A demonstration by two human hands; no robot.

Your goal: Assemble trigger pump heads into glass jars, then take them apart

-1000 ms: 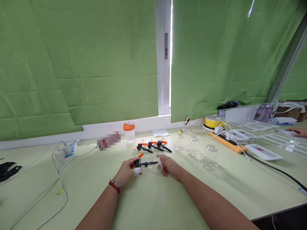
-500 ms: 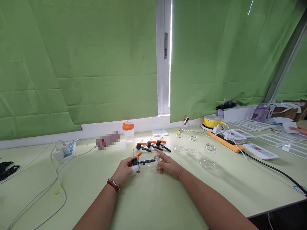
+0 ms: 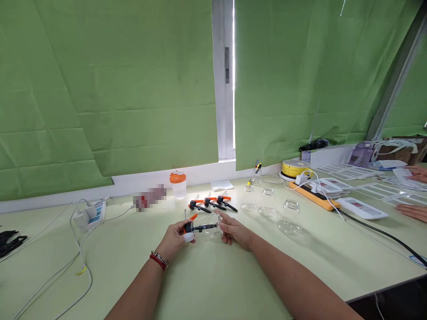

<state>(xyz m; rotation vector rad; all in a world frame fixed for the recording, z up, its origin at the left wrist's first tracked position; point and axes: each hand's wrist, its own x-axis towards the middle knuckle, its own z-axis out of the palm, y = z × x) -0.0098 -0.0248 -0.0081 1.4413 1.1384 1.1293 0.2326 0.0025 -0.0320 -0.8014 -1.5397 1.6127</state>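
My left hand (image 3: 175,238), with a white wrap on the thumb, grips a black-and-orange bottle top (image 3: 188,227) at its head. The top's dark stem lies inside a clear glass bottle (image 3: 208,218), which is held on its side just above the table. My right hand (image 3: 235,229) closes around the bottle's right end. Whether the top is seated on the bottle's neck, I cannot tell. Just beyond my hands lie three similar tops, one of them this left top (image 3: 196,205). To the right stand clear glass bottles, the nearest being this open bottle (image 3: 289,218).
An orange-lidded cup (image 3: 179,186) stands at the back. On the left are white cables and a power strip (image 3: 96,214). An orange power strip (image 3: 315,195), paper stacks and a yellow disc-shaped item (image 3: 296,169) occupy the right. Another person's hand (image 3: 413,211) rests at the far right.
My hands keep their hold, with the bottle and top almost unmoved. At the far right, the other person's second hand has come into view on the table. The camera view has shifted slightly.
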